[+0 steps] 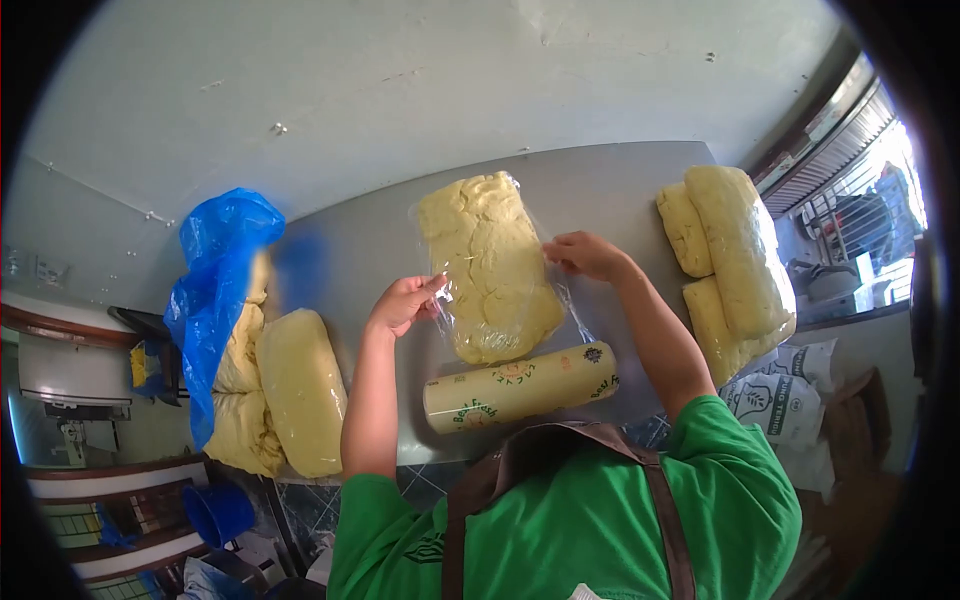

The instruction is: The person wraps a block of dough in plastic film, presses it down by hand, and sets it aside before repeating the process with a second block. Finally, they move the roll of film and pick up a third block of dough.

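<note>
A slab of pale yellow dough (490,265) lies lengthwise at the middle of the steel table, on clear plastic wrap. At its left side, my left hand (405,303) is closed, thumb and fingers pinching the edge of the wrap. My right hand (588,256) is closed at the dough's right side, where the film's other edge runs to its fingertips. Just below the dough, nearest my body, lies a large roll of plastic wrap (520,388) printed "Best Fresh". Loose clear film hangs between the dough and the roll's right end.
Wrapped dough blocks (740,260) are stacked at the table's right end. On the left stand another wrapped block (300,390) and bare dough (240,360) partly under a blue plastic bag (225,270). A wall borders the steel table (370,230) at the back.
</note>
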The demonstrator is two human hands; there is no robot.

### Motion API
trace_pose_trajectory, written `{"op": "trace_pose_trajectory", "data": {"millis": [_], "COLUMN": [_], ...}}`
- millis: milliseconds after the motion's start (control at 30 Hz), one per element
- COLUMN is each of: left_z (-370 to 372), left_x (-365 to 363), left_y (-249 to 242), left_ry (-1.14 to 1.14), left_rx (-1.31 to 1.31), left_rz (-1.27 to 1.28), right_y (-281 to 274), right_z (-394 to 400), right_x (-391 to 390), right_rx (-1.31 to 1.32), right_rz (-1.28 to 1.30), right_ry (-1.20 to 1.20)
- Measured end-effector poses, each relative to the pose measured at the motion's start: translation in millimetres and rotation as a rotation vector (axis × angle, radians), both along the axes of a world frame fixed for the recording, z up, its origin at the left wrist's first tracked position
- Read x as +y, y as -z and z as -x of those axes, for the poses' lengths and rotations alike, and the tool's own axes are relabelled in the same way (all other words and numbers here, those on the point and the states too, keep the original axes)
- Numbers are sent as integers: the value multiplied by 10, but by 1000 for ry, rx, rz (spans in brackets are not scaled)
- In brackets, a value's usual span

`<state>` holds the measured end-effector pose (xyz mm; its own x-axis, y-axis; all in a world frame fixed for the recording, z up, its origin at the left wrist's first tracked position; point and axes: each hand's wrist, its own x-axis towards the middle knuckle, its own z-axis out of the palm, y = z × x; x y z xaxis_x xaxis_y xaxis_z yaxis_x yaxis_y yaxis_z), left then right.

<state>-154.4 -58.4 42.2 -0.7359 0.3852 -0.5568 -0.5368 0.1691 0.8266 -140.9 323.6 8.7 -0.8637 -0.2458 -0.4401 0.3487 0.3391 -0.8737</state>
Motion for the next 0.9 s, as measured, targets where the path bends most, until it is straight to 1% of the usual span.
{"op": "trace_pose_trajectory", "data": {"millis": [67,100,200,233,333,367,433,467,500,600,633,667,733,767,833,867,900], "left_z": [-179,-257,-430,-474,-613,-501,-333,-310,-379,-341,-375,-422,-555,-623,-701,-630,-478], "left_x": [29,109,301,353,545,428,133,84,167,69,121,180,231,214,243,191,72], "left_y": [-12,-49,83,109,-23,313,632,694,405,1041,993,990,987,938,831,822,822], "left_ry": [-13,-81,-334,-402,-656,-699,-684,-674,-657,-562,-559,-512,-415,-342,-209,-189,-167], "left_rx": [-11,-66,120,227,381,564,530,513,268,599,521,601,765,733,671,668,673], "left_rz": [-34,-70,9,37,342,518,562,582,585,780,753,779,835,881,959,884,809], "right_y": [1,-7,-114,-229,-321,-385,-280,-187,-50,456,602,668,543,497,602,625,587], "right_z": [-117,-159,-321,-388,-415,-408,-327,-310,-314,-340,-368,-387,-447,-488,-628,-586,-409], "right_x": [-100,-157,-555,-656,-613,-559,-390,-312,-259,-205,-249,-295,-453,-517,-457,-382,-267], "right_rx": [-69,-102,234,342,478,463,414,390,430,538,557,580,389,292,406,468,474], "right_rz": [158,235,-373,-388,-435,-430,-392,-375,-390,-437,-454,-469,-649,-734,-754,-764,-708], "right_ry": [262,392,581,619,612,617,612,611,596,560,539,516,305,199,-81,-219,-301]}}
